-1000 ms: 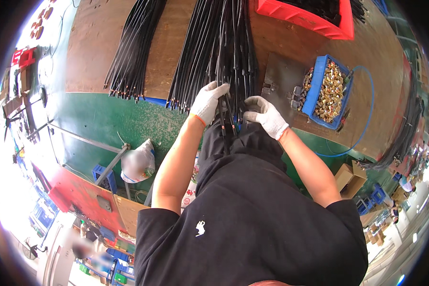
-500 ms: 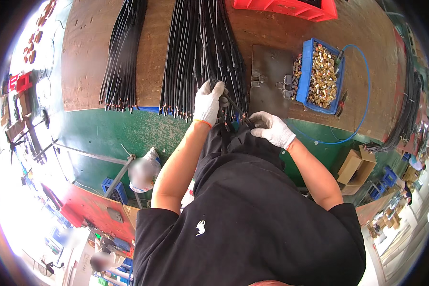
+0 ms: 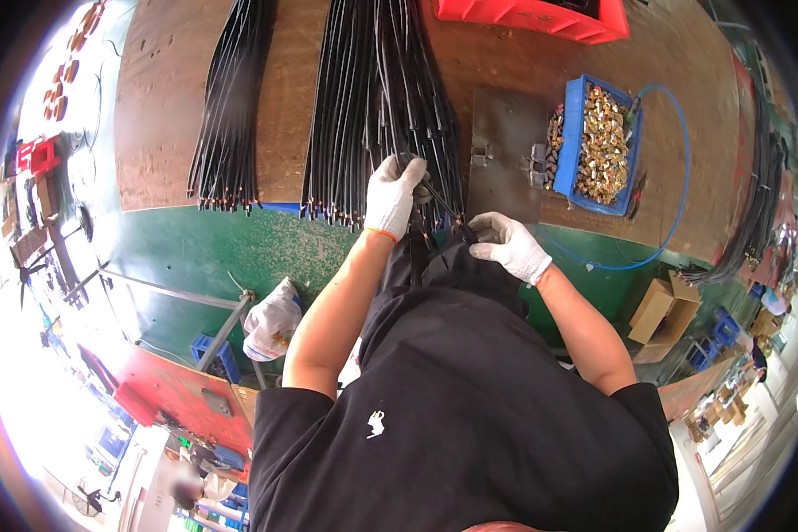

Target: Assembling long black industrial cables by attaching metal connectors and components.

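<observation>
Black cables (image 3: 341, 115) lie in a thick bundle over the table's near edge, their cut ends showing small copper tips. My left hand (image 3: 395, 197), in a white knit glove, is closed around one black cable (image 3: 441, 200) from the right side of this bundle. That cable slants down to the right toward my other hand. There my right hand (image 3: 511, 248), gloved as well, has thumb and fingers bent together at the cable's end. A small dark piece at its fingertips is too small to make out.
A second cable bundle (image 3: 230, 115) lies farther left. On the right, a blue bin (image 3: 572, 133) holds many brass-coloured small parts, beside a dark metal plate (image 3: 505, 160) and a blue hose (image 3: 687, 168). A red crate (image 3: 541, 28) stands at the back.
My right fingers have drawn closer together at the cable's end. My left hand keeps its grip, nearly in the same place. The view has shifted slightly.
</observation>
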`<control>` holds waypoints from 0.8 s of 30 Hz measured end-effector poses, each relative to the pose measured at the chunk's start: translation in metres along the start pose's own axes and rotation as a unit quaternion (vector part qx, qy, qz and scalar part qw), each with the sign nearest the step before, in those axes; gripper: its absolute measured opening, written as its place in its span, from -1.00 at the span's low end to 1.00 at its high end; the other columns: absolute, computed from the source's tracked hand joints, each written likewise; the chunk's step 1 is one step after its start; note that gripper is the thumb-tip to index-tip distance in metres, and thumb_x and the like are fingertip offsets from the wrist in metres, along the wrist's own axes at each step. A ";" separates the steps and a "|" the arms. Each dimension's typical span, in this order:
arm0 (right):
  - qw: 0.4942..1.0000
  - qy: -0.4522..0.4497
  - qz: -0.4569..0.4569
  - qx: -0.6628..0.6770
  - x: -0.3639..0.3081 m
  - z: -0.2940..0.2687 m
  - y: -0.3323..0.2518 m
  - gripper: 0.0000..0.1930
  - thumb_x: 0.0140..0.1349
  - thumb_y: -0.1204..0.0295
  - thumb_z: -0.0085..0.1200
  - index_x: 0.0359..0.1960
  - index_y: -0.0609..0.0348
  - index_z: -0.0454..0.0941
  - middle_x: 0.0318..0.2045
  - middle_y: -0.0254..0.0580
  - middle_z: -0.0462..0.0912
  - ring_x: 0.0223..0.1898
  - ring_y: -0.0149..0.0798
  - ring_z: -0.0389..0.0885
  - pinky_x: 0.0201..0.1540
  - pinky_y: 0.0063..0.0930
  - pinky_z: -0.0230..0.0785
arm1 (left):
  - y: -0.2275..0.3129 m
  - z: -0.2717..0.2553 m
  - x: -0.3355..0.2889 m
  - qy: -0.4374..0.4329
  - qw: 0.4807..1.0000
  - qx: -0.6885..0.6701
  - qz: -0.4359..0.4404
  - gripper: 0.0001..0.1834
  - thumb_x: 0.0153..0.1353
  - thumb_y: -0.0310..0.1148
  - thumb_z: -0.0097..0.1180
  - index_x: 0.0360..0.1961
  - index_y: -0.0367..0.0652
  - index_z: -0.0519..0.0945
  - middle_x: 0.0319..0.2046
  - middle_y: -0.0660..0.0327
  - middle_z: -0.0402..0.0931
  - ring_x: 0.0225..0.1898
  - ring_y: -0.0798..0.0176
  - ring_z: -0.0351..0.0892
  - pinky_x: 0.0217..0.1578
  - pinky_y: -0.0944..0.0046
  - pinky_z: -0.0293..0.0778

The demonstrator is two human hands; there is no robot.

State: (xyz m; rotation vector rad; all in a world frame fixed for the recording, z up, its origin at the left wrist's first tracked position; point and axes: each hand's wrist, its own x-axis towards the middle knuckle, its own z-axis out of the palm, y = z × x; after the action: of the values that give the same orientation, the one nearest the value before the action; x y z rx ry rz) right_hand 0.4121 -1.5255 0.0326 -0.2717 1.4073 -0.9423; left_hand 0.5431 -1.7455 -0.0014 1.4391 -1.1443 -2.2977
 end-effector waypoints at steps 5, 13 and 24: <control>0.999 0.044 0.002 -0.032 0.023 0.025 -0.016 -0.49 0.18 0.53 0.40 0.17 0.27 0.54 0.03 -0.22 0.67 0.07 -0.33 0.62 0.25 -0.36 0.44 | 0.012 -0.001 0.003 -0.003 0.999 0.016 -0.039 -0.81 0.31 -0.31 0.40 -0.21 -0.15 0.65 -0.38 0.34 0.64 -0.47 0.48 0.57 -0.39 0.39 0.61; 0.970 0.136 -0.097 -0.177 0.114 0.057 -0.063 -0.67 0.22 0.43 0.39 -0.06 0.28 0.58 -0.16 -0.26 0.68 -0.06 -0.42 0.61 0.07 -0.46 0.48 | -0.018 -0.036 0.013 0.080 0.985 0.142 0.051 -0.65 0.44 -0.11 0.22 -0.29 -0.21 0.63 -0.48 0.35 0.55 -0.54 0.45 0.45 -0.44 0.31 0.43; 0.939 0.214 -0.111 -0.244 0.219 0.026 -0.108 -0.62 0.21 0.18 0.36 -0.08 0.19 0.70 -0.20 -0.09 0.80 -0.13 -0.19 0.77 0.02 -0.33 0.55 | 0.004 -0.057 0.008 0.083 0.987 0.138 0.004 -0.60 0.47 -0.08 0.16 -0.43 -0.14 0.53 -0.57 0.35 0.48 -0.62 0.50 0.36 -0.57 0.36 0.34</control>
State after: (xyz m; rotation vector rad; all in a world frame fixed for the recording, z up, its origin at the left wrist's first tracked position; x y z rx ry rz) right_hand 0.3679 -1.7538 -0.0452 -0.6356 2.0455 -0.8495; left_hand 0.5855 -1.7810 -0.0171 1.6809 -1.4554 -2.0288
